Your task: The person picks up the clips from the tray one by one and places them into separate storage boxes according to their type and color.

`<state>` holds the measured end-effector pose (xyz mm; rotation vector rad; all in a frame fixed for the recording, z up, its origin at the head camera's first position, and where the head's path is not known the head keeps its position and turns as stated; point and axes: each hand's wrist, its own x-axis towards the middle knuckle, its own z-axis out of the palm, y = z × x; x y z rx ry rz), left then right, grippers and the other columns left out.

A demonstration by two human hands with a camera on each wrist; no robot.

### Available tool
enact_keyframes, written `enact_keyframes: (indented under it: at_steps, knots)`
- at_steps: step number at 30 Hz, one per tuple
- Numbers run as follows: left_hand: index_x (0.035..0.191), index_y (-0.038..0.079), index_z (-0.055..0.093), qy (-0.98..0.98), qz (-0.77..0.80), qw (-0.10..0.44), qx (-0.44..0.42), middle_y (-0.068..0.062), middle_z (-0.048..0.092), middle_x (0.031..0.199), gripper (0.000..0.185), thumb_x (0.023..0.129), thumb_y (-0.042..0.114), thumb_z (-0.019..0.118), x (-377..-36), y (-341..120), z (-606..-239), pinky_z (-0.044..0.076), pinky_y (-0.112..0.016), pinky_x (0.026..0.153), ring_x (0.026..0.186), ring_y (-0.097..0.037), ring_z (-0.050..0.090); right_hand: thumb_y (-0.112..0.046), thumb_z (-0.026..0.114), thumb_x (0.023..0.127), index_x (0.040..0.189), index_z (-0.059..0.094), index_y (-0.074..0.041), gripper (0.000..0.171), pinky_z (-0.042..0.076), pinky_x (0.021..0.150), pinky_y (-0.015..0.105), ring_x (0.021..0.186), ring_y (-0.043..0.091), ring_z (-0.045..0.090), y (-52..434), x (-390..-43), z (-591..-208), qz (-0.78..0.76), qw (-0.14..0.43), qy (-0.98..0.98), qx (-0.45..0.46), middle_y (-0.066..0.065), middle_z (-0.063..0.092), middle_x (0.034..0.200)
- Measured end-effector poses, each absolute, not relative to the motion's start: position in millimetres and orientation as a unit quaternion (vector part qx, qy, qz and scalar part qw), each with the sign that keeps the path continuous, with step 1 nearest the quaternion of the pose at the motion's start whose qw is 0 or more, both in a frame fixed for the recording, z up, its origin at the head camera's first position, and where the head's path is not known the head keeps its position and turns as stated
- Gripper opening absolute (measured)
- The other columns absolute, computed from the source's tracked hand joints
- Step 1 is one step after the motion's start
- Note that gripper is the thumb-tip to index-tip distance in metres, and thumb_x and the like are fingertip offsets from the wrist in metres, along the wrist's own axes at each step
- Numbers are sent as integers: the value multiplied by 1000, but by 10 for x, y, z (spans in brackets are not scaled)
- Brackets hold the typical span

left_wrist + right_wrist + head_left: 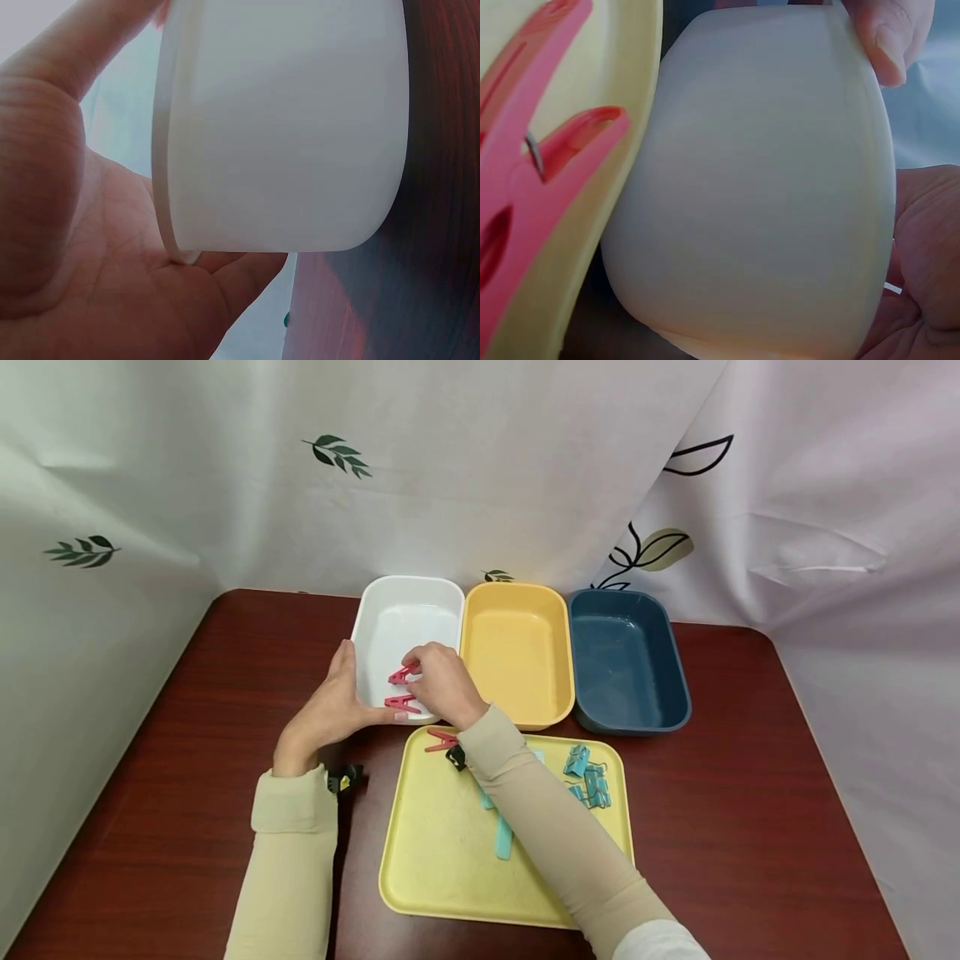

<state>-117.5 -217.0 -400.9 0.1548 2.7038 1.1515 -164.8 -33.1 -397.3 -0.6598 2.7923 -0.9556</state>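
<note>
Right hand (pixel 444 681) pinches a red clip (pixel 402 675) over the white bin (pixel 408 610); left hand (pixel 330 706) cups its rim (one clip (pixel 402 702) inside). Another red clip (pixel 441 740) and blue ones (pixel 588 774) remain on the tray (pixel 435 860).

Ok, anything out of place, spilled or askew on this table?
Nothing spilled or damaged. The white bin, yellow bin and blue bin sit in a neat row. The one oddity: a small black clip lies on the bare table beside the left sleeve, off the yellow tray where the other clips lie.

Dark wood table (pixel 750 827) — 3 tubs (pixel 517 652), 1 yellow tray (pixel 442 860).
</note>
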Motion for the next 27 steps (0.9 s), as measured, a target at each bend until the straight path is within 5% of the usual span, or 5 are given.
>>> enact_keyframes:
  at_steps: [27]
  knots:
    - [157, -1, -14, 912, 394, 100, 54, -23, -10, 165, 138, 76, 48, 86, -1168, -2175, -4021, 26, -60, 115, 149, -43, 10, -9, 76, 88, 114, 74, -7, 27, 50, 89, 27, 99, 18, 64, -463, -1748, -3988, -245, 85, 935, -244, 5, 70, 108]
